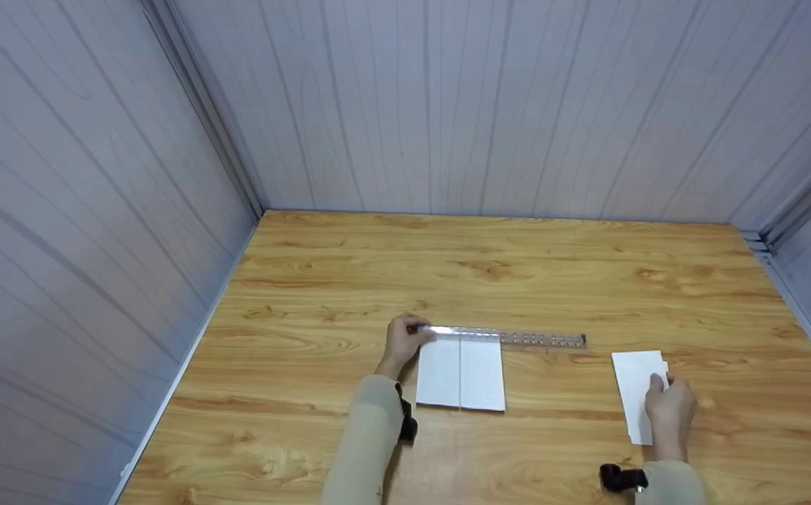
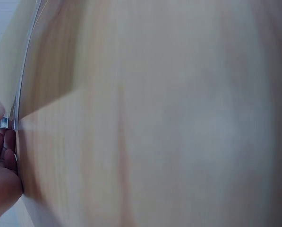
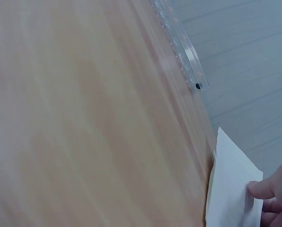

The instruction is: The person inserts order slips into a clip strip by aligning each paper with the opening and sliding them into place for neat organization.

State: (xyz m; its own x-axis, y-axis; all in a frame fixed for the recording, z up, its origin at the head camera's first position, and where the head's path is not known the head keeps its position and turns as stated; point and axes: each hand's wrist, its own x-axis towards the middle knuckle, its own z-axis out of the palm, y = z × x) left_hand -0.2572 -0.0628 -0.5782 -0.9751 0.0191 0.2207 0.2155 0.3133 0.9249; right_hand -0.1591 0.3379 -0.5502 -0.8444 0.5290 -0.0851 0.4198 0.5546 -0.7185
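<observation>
Seen from above, a person in pale sleeves works with both hands at a wood-grain table (image 1: 490, 280) that meets pale panelled walls (image 1: 405, 105) at the back and sides. The left hand (image 1: 404, 340) pinches the left end of a clear ruler (image 1: 539, 339), thumb on one face and fingers on the other, as the left wrist view shows. The ruler lies across the far edge of a set of white pages (image 1: 439, 375), faintly lined, with a thin line down the middle, and its right end reaches past them over the wood. Well apart, to the right, the right hand (image 1: 671, 410) grips the right edge of a narrow stack of white paper (image 1: 633, 389), thumb on top; the stack's edges are slightly uneven. In the right wrist view, the ruler's free end, with a small dark spot, shows beyond this stack. Each wrist wears a black device (image 1: 407, 419)
</observation>
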